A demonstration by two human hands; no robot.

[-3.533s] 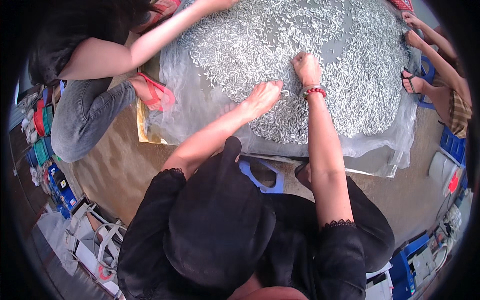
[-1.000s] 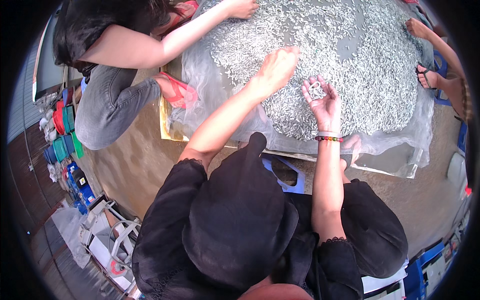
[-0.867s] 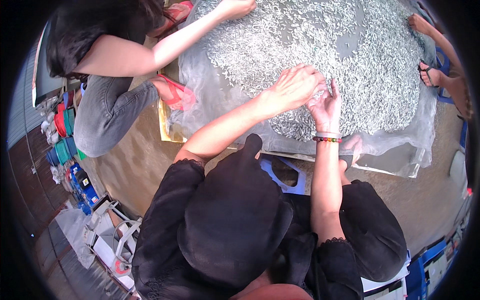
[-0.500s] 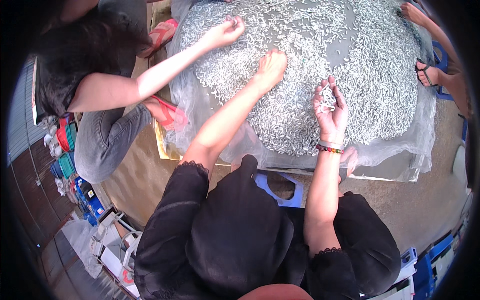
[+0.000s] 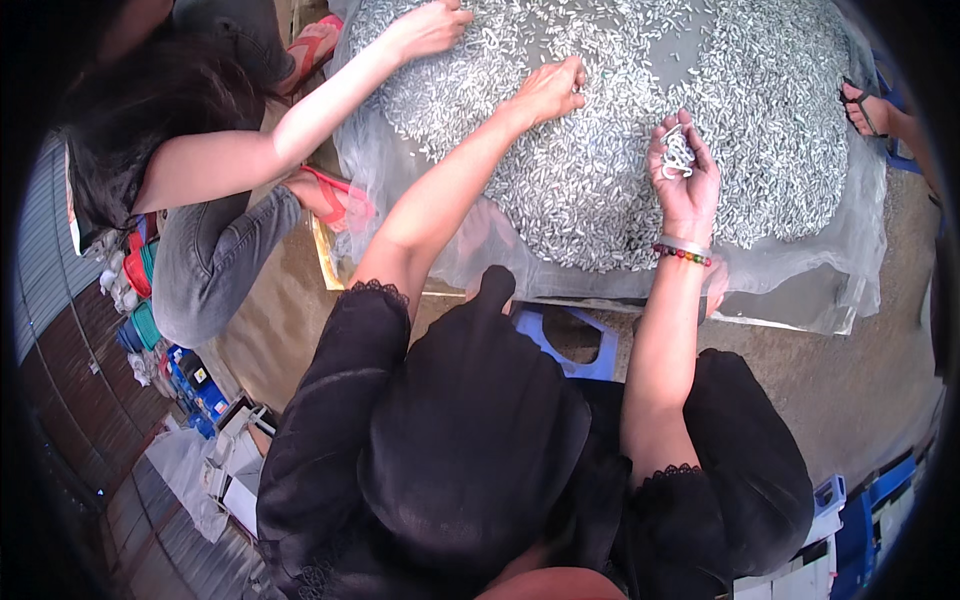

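Left hand: moved off toward 10 o'clock; half-curled, hold unclear.
Right hand: cupped around few white pieces.
Pile: seemingly mostly left.

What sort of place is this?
Likely a work yard or simple workshop: many small silvery pieces spread over a translucent sheet, a blue stool, and ribbed, metal-looking panels at left.

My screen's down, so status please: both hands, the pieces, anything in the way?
Left hand over the pile, grip unclear. Right hand palm up, cupping curled white pieces. Co-worker's hand at upper left, apart from both; nothing seems in the way.
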